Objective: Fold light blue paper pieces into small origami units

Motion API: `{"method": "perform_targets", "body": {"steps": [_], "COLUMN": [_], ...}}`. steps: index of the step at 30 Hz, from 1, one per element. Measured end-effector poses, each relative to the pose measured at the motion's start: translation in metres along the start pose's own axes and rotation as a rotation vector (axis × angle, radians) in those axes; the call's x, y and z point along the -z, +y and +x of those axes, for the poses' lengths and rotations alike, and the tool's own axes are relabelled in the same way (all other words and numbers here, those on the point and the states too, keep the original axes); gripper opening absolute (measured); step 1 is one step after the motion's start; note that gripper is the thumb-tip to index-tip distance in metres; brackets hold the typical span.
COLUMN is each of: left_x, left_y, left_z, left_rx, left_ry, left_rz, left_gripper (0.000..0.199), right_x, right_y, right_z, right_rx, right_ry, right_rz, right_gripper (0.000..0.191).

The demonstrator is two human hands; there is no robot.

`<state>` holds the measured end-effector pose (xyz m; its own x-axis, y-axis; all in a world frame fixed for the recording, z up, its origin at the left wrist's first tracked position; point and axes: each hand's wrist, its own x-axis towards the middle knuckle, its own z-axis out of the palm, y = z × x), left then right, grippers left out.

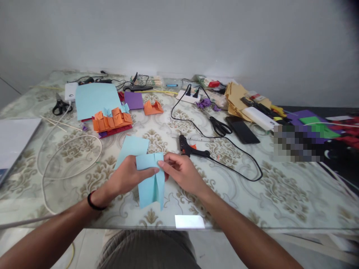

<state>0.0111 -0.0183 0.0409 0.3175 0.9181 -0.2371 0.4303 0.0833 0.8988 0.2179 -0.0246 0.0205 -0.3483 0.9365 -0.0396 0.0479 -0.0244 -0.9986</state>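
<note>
Centrally, a folded light-blue paper (147, 192) is held between both hands above the near part of a table; the left hand (125, 177) grips its left side, thumb across the front, while the right hand (182, 173) pinches its upper right edge between thumb and fingers; a crease runs down the paper and opens into a fold below the thumbs. Just beyond the left fingers, partly hidden by them, lies a light-blue sheet (136, 145); farther off that way sit a row of orange folded pieces (112, 120), a large blue sheet (98, 98), a purple square (134, 101) and black scissors (59, 106); a white cable (84, 136) loops to the left of the left hand. Just past the right fingertips rests a black glue gun (196, 150), its cord curving away to the right; beyond it are a second pair of scissors (221, 127), a dark phone (242, 130) and a white power strip (187, 97). Beneath everything spreads a pale tablecloth (283, 190) with brownish floral scrolls; past it rises a plain grey wall (179, 37); print on the box (209, 82) far beyond the right hand is too small to read.
</note>
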Motion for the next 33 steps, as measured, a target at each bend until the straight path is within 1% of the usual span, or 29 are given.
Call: {"method": "perform_targets", "body": {"steps": [3, 6, 10, 13, 19, 25, 33], "left_x": [0.0018, 0.0032, 0.003, 0.0023, 0.0022, 0.0017, 0.0016], "left_y": [0.0041, 0.006, 0.0028, 0.0013, 0.0069, 0.0065, 0.0044], "left_z": [-0.0012, -0.0019, -0.0021, -0.0025, -0.004, -0.0039, -0.0033], "left_rx": [-0.044, -0.09, -0.103, -0.113, -0.05, -0.021, -0.029], "left_ry": [-0.02, -0.013, 0.026, 0.033, -0.007, -0.041, -0.057], "left_rz": [-0.006, -0.008, 0.013, 0.018, 0.037, 0.007, -0.011], "left_gripper": [0.037, 0.038, 0.036, 0.036, 0.035, 0.036, 0.037], "right_x": [-0.0001, -0.0004, -0.0011, -0.0012, 0.0012, 0.002, 0.001], "right_y": [-0.0022, -0.0053, -0.0077, -0.0077, -0.0055, -0.0017, -0.0028], "right_z": [-0.0015, -0.0026, -0.0032, -0.0031, -0.0024, -0.0017, -0.0027], "right_rx": [0.001, 0.004, 0.002, -0.007, -0.029, -0.026, -0.021], "right_ry": [-0.01, -0.028, -0.03, -0.027, -0.024, -0.003, 0.011], "right_rz": [-0.007, -0.033, -0.074, -0.072, 0.066, 0.069, 0.06], "right_gripper": [0.03, 0.031, 0.034, 0.035, 0.026, 0.028, 0.032]}}
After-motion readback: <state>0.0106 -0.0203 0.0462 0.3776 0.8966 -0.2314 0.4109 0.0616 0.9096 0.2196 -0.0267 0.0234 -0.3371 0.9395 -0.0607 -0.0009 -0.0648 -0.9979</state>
